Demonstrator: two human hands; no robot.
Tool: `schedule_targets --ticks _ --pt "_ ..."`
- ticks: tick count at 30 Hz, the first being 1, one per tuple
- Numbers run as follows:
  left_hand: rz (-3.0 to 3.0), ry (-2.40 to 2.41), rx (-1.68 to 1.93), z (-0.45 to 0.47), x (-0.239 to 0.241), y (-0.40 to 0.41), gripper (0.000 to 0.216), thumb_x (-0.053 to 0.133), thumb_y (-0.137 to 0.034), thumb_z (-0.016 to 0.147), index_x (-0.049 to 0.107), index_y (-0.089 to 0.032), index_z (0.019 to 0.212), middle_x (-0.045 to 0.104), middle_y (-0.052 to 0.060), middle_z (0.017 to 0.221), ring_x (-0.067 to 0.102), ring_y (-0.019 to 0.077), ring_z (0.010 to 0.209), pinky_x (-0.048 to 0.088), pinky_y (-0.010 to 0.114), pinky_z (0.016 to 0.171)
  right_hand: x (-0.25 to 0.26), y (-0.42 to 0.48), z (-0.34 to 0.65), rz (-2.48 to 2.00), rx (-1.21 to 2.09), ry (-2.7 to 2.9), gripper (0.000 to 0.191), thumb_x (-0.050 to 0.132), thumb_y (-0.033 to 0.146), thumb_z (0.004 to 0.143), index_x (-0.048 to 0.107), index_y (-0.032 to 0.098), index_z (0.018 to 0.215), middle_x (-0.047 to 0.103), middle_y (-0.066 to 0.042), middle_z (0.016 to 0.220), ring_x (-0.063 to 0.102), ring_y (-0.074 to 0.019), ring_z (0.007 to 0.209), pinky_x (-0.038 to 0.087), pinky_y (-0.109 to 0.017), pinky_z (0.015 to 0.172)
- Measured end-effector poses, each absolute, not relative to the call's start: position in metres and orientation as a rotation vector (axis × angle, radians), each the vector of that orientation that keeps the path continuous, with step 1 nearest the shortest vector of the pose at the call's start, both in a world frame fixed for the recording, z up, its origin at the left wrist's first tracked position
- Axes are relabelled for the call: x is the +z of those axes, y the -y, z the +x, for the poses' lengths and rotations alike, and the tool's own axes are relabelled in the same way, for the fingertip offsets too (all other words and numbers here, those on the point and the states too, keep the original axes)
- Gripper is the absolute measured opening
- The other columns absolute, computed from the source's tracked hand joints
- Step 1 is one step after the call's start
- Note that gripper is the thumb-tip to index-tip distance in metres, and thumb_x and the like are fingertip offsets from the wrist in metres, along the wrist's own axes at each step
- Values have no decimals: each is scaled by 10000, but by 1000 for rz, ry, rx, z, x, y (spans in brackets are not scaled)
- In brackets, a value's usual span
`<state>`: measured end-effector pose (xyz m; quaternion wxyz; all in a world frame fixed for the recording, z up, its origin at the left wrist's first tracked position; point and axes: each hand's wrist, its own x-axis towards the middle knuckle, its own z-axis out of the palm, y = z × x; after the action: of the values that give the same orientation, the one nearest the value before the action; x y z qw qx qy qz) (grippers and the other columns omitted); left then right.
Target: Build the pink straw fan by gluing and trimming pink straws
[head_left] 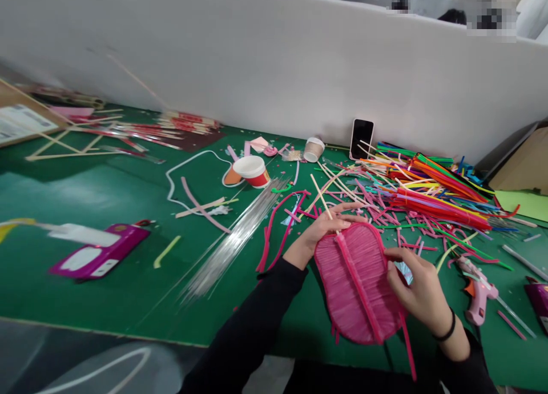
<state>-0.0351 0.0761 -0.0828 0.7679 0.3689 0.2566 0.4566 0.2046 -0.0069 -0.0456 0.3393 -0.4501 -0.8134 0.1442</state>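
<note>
My left hand (319,231) is closed on the top left edge of the pink fan (345,285), beside its stick (321,195). My right hand (422,288) touches the right rim; I can't tell if it's pinching. The fan, above the near edge of the worktop (128,302), looks light, its face thin and easily creased, so I'd grip the sturdier-looking rim.

a pink panel (341,294), round-cornered and finely ribbed, is held tilted over the tabletop (132,297). a raised fuzzy strip (358,288) runs lengthwise down its face, with a pale stick (322,198) jutting beyond the upper end.
</note>
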Motion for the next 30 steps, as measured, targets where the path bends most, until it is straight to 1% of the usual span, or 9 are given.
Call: schedule_targets --ticks 3,6,11,13,16,19,21,25,30 --pt "759 -490 947 -35 -88 -77 485 724 -108 693 680 -169 1172 785 98 955 734 192 786 517 245 695 -43 11 204 -1191 570 2015 174 519 203 907 649 232 1020 758 -18 909 729 -161 808 571 -247 715" --pt "721 -466 936 -33 -92 -77 487 731 -110 691 680 -170 1172 785 98 968 740 195 820 532 254 738 -43 13 204 -1199 638 1941 174 516 202 909 663 232 997 763 -17 903 733 -158 805 572 -235 701" --pt "696 -480 922 -31 -96 -76 552 712 -101 708 641 -159 1253 778 115 1021 741 206 861 529 264 758 -49 14 203 -1254 711 1830 116 535 235 904 637 222 956 754 -28 844 735 -169 775 574 -239 665" --pt "698 -478 914 -32 -96 -77 549 704 -94 715 636 -156 1257 776 119 1029 741 212 873 528 268 763 -50 14 203 -1256 738 1807 139 540 237 901 629 220 1007 760 -35 874 741 -175 798 581 -249 684" --pt "701 -464 914 -33 -96 -77 518 701 -83 721 643 -158 1230 779 114 1015 745 215 867 535 271 763 -49 15 203 -1235 725 1838 205 524 230 918 671 232 1061 769 -38 941 741 -179 857 585 -263 730" --pt "689 -454 922 -33 -95 -77 498 698 -76 724 649 -163 1211 783 103 989 748 211 842 540 266 748 -48 15 204 -1222 701 1882 251 499 228 937 718 245 1059 773 -41 968 735 -182 882 583 -268 732" --pt "686 -460 928 -33 -94 -77 491 692 -75 731 647 -165 1212 781 105 997 746 210 840 542 267 744 -48 16 205 -1211 713 1900 277 491 232 944 723 245 1096 773 -48 993 733 -187 903 582 -268 723" --pt "695 -492 937 -34 -92 -76 493 691 -87 734 638 -167 1218 777 110 1018 744 213 855 547 277 753 -49 16 207 -1215 750 1918 299 484 244 953 715 249 1143 767 -53 1041 728 -195 948 583 -278 746" --pt "702 -537 945 -34 -92 -76 513 714 -103 710 644 -167 1214 777 111 1006 743 214 856 544 269 735 -51 15 206 -1236 775 1909 301 480 242 953 714 234 1142 763 -63 1056 724 -196 954 578 -288 785"
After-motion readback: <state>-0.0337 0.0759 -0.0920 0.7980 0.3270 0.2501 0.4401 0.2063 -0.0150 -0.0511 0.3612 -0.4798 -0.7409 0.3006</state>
